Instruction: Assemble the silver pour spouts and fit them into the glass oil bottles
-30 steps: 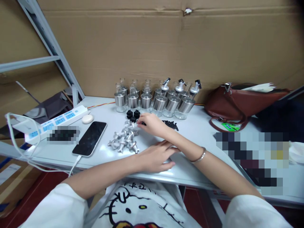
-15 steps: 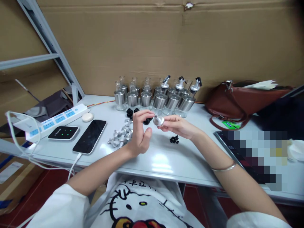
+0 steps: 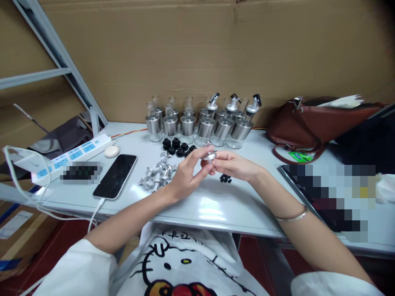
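A silver pourer spout (image 3: 210,156) is held above the table between both hands. My right hand (image 3: 236,165) pinches it from the right. Thumb and fingers of my left hand (image 3: 187,174) close on it from the left, and partly cover it. Left of that hand lies a heap of loose silver pourer parts (image 3: 159,176). Several ribbed black stoppers (image 3: 175,144) sit behind the left hand. A small pile of tiny black pieces (image 3: 225,178) lies just below my right hand.
Glass bottles with steel sleeves (image 3: 206,128) line the back; three carry pourers with black flip caps. To the left are a phone (image 3: 115,176), a power strip (image 3: 75,154) and a round white case (image 3: 112,151). A brown bag (image 3: 317,127) is on the right.
My left hand has come in from an open pose, and its fingers have closed on the pourer spout. The right hand keeps its hold, and the spout has tilted.
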